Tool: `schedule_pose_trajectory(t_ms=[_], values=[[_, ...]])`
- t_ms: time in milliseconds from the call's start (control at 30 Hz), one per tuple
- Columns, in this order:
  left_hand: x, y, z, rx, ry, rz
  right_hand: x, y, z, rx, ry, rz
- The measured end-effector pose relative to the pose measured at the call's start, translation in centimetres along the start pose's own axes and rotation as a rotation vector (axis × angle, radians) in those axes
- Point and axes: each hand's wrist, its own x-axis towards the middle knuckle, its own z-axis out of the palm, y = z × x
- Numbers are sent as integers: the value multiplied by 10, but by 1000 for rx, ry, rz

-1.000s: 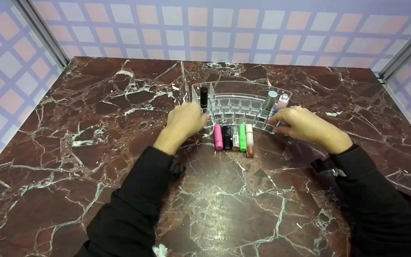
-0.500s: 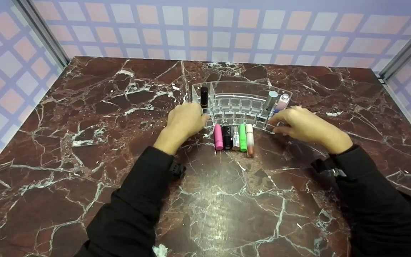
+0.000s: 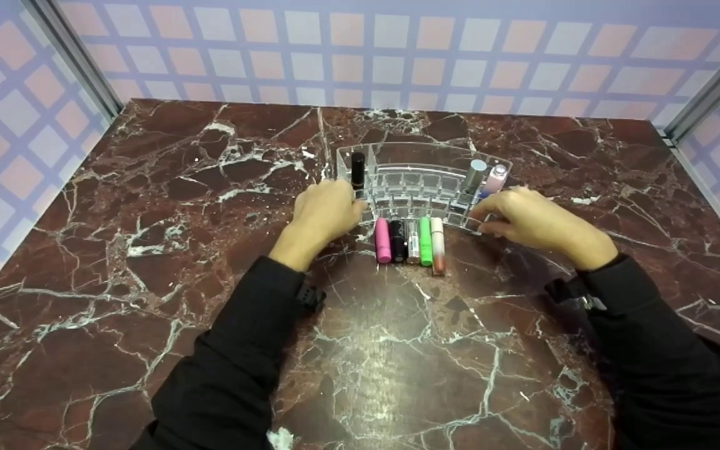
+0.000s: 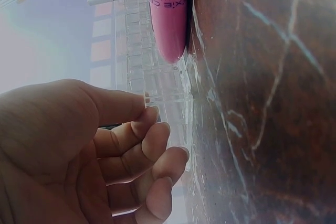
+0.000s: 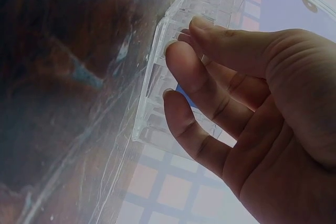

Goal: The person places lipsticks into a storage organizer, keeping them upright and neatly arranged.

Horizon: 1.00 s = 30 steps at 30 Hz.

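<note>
A clear curved makeup organizer [image 3: 422, 150] with stepped small compartments stands on the table. My left hand [image 3: 325, 209] is at its left end, thumb and fingertips pinching the clear edge in the left wrist view. At the opposite end, my right hand [image 3: 522, 215] has its thumb and curled fingers about the front corner, seen in the right wrist view. A black tube [image 3: 357, 167] stands in the organizer's left part; a silver tube [image 3: 474, 177] and a pale pink bottle [image 3: 495, 179] are at its right. Part of each end is hidden behind the hands.
Lying side by side before the organizer are a pink tube [image 3: 383, 240], a black tube [image 3: 397, 241], a clear one [image 3: 412, 242], a green one [image 3: 425, 241] and a white-to-orange one [image 3: 437, 247]. Patterned panels [image 3: 391, 56] enclose the brown marbled table [image 3: 179, 350].
</note>
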Motion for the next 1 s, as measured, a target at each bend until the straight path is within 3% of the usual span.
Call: schedule_pose_trajectory(t_ms=[300,600,767,1000], values=[[-3,4,-1,-10,-1,24,0,-1,0,9,-3,14],[-6,12,0,-42,-78,70,0,-1,0,8,-3,17],[-6,15,2,-17,-124,79,0,-1,0,6,-2,16],[-7,16,6,54,-128,113,0,-1,0,5,1,12]])
